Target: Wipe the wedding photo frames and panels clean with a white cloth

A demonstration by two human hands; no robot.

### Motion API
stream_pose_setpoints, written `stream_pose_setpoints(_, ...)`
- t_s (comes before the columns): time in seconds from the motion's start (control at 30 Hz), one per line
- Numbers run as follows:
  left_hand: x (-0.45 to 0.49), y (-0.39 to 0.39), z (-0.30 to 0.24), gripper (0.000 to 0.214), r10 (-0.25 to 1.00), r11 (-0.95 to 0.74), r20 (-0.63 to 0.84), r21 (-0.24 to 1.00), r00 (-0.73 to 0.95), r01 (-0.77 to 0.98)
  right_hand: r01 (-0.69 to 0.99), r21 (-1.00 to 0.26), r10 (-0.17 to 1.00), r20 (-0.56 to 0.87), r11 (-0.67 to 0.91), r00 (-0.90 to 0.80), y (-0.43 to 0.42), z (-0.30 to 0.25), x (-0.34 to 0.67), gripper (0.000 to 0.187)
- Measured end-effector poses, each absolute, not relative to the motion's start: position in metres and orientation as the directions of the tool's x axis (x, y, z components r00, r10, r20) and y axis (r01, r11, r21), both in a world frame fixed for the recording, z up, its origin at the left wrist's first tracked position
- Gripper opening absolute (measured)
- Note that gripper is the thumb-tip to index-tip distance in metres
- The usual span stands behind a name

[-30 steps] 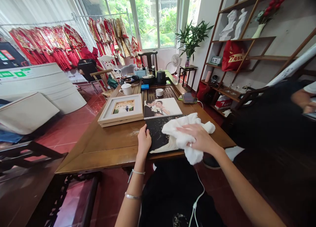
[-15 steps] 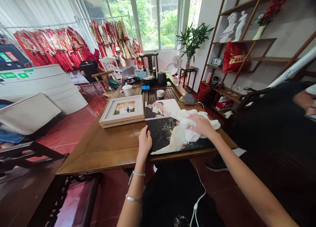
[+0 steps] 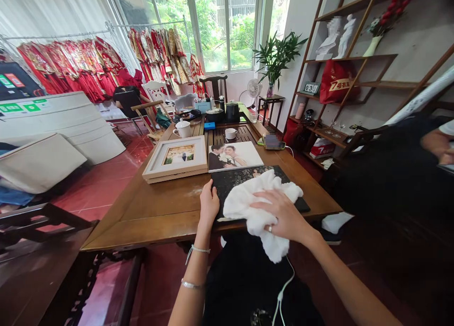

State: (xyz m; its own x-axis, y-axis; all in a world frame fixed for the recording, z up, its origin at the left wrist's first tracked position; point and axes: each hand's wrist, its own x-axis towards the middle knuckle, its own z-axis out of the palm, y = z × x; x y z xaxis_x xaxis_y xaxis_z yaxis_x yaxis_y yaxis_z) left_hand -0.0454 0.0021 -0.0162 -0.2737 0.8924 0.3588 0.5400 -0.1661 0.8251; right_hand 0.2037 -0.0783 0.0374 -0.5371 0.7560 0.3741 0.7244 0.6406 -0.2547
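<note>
Black clothes (image 3: 234, 283), two slim bracelets (image 3: 191, 285) and a ring (image 3: 270, 229) are worn.

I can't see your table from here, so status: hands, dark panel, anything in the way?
Left hand at left edge of dark panel. Right hand on white cloth. Cloth covers much of panel; pale photo print close beyond.

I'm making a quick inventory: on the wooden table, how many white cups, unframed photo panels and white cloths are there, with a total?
White cups: 2, lidded cup and small cup
Unframed photo panels: 2, pale panel and dark panel
White cloth: 1
Total: 5
</note>
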Motion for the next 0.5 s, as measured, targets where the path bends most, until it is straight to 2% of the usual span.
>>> stream_pose_setpoints(0.1,-0.045,0.002,-0.016,0.033,0.893,-0.173,0.357,0.833,-0.273,0.525,0.764,-0.272,0.792,0.394,0.585,-0.466,-0.086,0.032,0.229,0.049)
stream_pose_setpoints(0.3,-0.045,0.002,-0.016,0.033,0.892,-0.179,0.36,0.836,-0.272,0.519,0.92,-0.207,0.88,0.419,0.332,-0.224,-0.046,0.025,0.258,0.039)
stream_pose_setpoints(0.4,-0.045,0.002,-0.016,0.033,0.891,-0.175,0.361,0.831,-0.274,0.528,0.951,-0.176,0.909,0.379,0.253,-0.172,-0.02,0.032,0.241,0.037)
stream_pose_setpoints(0.5,-0.045,0.002,-0.016,0.032,0.885,-0.193,0.376,0.832,-0.273,0.52,0.956,-0.174,0.928,0.331,0.238,-0.171,-0.004,0.042,0.208,0.039)
